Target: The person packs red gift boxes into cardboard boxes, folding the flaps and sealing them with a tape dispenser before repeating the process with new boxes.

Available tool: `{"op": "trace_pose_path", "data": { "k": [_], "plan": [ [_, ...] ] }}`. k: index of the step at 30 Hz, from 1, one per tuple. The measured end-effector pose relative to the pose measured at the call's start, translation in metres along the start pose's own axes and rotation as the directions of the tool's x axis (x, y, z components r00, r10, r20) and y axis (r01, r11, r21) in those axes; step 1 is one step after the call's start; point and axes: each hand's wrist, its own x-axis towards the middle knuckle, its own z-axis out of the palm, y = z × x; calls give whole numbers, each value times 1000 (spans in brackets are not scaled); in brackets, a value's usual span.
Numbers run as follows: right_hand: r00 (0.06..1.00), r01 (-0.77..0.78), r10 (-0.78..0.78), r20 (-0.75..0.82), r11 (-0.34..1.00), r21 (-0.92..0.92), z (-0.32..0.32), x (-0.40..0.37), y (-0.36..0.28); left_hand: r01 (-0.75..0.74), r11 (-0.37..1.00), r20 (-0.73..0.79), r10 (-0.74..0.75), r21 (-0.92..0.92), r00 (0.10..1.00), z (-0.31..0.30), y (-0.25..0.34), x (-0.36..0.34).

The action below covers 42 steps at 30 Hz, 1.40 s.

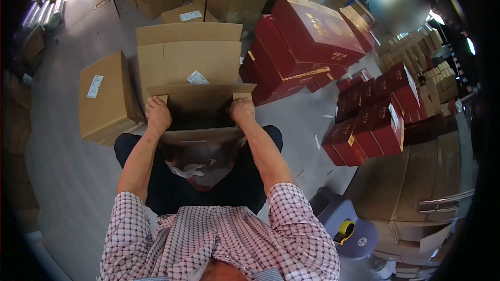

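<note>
Down on the grey concrete floor (62,177), from the head camera, a person sits with an open cardboard box (192,62) right in front of the knees. Its far flap stands up tall with a small white label (198,78) stuck on it, and the dark mouth of the box faces the person.

Left hand (158,114): fingers curled tight over the box's left front corner, clamped on the short side flap there. Right hand (242,110): same story on the other corner, a closed fist gripping the edge of the right flap. Both arms are stretched forward, and the two hands are well apart, one at each side of the opening. The near wall of the box rests against the dark trousers (166,187), and a checked shirt (219,239) fills the bottom of the picture.

Look left: a sealed brown carton (107,109) sits just beside the open box, tilted, with a white sticker (95,86) on top. Look right: big red boxes (312,34) lean in a stack, close to the box's right flap. Further right, smaller red boxes (372,125) stand packed in rows next to a pile of flat cardboard sheets (416,187). Down by the right elbow, a grey stool (333,213) carries a yellow tape roll (345,229).
</note>
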Motion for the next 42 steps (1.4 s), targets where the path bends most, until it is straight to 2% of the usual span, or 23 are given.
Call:
{"op": "trace_pose_path", "data": {
  "k": [3,6,8,10,11,13,15,16,19,21,22,25,28,30,31,32,35,36,38,39,40,41,42],
  "plan": [
    [978,163,-173,-116,982,-93,10,-8,10,17,1000,-83,-15,23,996,20,0,4],
    [1000,11,-7,-28,990,139,-7,-13,7,14,1000,-9,-14,-17,1000,28,-5,11],
    [997,74,-67,-36,963,257,-10,-20,22,-16,997,45,20,-73,999,41,-12,16],
    [991,135,-124,-58,955,263,-9,-31,31,5,993,136,11,-118,991,29,-14,16],
    [986,164,-150,-74,952,259,-11,-34,37,8,994,115,5,-110,993,34,-11,18],
    [979,167,-195,66,939,301,-36,-55,45,0,994,138,15,-111,990,45,-18,23],
    [947,191,-276,162,894,405,-62,-77,54,-94,984,45,102,-153,994,82,-38,32],
    [936,206,-307,173,875,438,-59,-80,53,-127,984,216,152,-125,964,33,-34,24],
    [873,324,-461,158,792,517,-44,-97,54,-117,952,272,197,-282,942,-3,-32,17],
    [849,432,-505,157,833,345,-39,-112,51,-96,944,277,188,-315,942,1,-34,19],
    [866,475,-500,-8,819,321,-28,-115,46,-86,943,292,185,-322,938,-16,-29,15],
    [879,477,-455,-142,839,261,-14,-104,40,-79,936,330,199,-344,923,-17,-35,21],
    [861,505,-478,-173,840,197,-12,-97,40,-80,925,372,227,-371,900,-29,-39,20],
    [840,540,-514,-173,822,180,-19,-88,45,-177,918,238,272,-355,932,4,-53,24],
    [831,554,-529,-172,813,179,-22,-83,44,-229,913,174,300,-337,938,-12,-50,21],
    [834,552,-535,-138,804,222,-16,-70,43,-130,919,371,276,-371,887,-31,-49,24],
    [871,478,-488,-53,818,321,-30,-61,43,-115,865,402,340,-489,850,-45,-57,29],
    [886,451,-462,-43,835,316,-25,-50,40,-167,860,263,324,-483,909,-8,-69,31],
    [911,412,-382,-153,853,322,-21,-49,39,-3,787,374,296,-617,879,-47,-59,29],
    [913,404,-395,-107,833,379,-34,-51,37,-141,851,382,368,-507,847,-58,-61,32],
    [816,512,-370,-444,819,259,5,-36,33,-337,800,248,502,-496,828,-52,-70,31],
    [808,511,-372,-457,828,229,19,-22,29,-198,802,319,433,-564,843,-61,-71,27],
    [745,557,-367,-557,802,216,37,-14,24,-52,787,387,358,-615,850,-70,-72,24]
  ]
}}
